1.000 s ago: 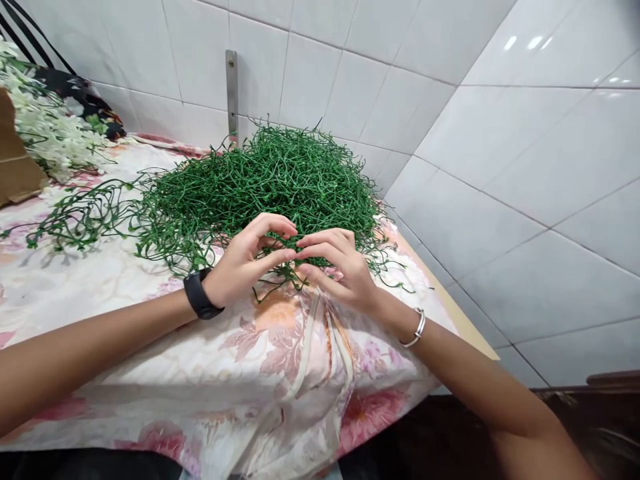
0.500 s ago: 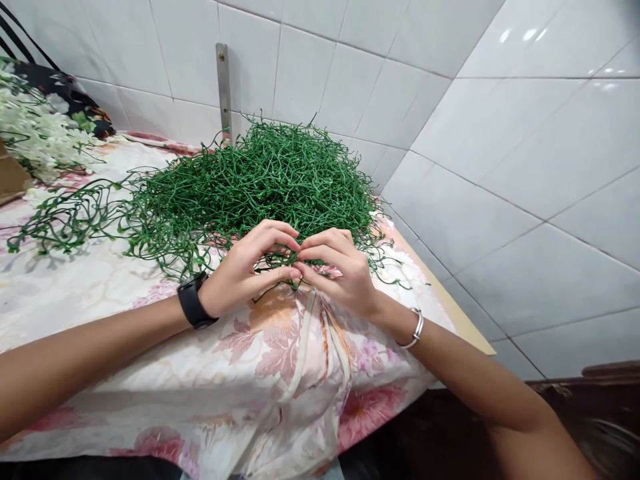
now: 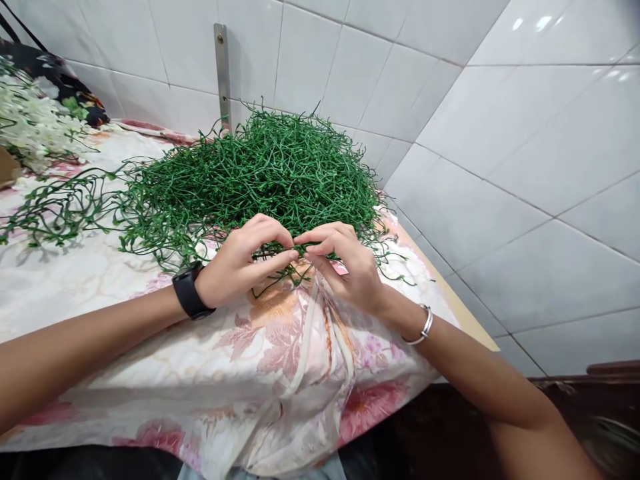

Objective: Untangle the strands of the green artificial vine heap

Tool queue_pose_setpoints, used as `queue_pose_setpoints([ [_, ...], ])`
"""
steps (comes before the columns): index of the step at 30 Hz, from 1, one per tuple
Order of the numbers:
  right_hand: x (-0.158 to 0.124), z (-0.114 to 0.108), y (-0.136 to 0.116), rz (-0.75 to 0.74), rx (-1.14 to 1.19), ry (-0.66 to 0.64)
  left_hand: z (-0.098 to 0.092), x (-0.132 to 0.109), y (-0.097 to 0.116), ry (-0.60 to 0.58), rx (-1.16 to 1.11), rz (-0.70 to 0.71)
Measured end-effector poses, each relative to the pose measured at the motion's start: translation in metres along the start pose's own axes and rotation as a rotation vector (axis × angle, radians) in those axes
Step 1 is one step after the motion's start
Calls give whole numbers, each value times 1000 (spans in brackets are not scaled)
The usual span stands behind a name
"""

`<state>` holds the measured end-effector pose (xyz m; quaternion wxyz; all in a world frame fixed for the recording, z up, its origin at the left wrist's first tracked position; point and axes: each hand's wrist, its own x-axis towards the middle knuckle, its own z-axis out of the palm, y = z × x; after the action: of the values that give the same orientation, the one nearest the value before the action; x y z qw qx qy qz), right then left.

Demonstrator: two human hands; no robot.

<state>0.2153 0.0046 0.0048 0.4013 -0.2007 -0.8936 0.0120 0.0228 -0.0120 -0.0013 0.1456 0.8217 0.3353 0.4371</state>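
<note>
A big heap of thin green plastic stems (image 3: pixel 260 177) lies on a table covered with a floral cloth (image 3: pixel 100 300). At the heap's near edge my left hand (image 3: pixel 240 263), with a black watch on the wrist, and my right hand (image 3: pixel 345 263), with a silver bracelet, meet fingertip to fingertip. Both pinch a small green stem piece (image 3: pixel 280 267) between thumb and fingers. A few loose sprigs trail below the fingers onto the cloth.
A spray of green stems (image 3: pixel 55 210) spreads left of the heap. White artificial flowers (image 3: pixel 30 127) lie at the far left with a dark patterned bag behind. Tiled walls close the back and right; a metal strip (image 3: pixel 221 73) is fixed to the back wall.
My hands stay together at the heap's edge, with the fingers shifting slightly on the stem. The view has tilted a little, so the heap sits higher and more to the left.
</note>
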Motion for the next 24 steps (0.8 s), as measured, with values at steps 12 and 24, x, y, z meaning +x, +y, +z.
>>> queue_pose_setpoints([
  [12, 2, 0, -2, -7, -45, -93, 3, -5, -4, 12, 62, 107],
  [24, 1, 0, -5, 57, -23, -71, 3, -4, 0, -2, 113, 100],
])
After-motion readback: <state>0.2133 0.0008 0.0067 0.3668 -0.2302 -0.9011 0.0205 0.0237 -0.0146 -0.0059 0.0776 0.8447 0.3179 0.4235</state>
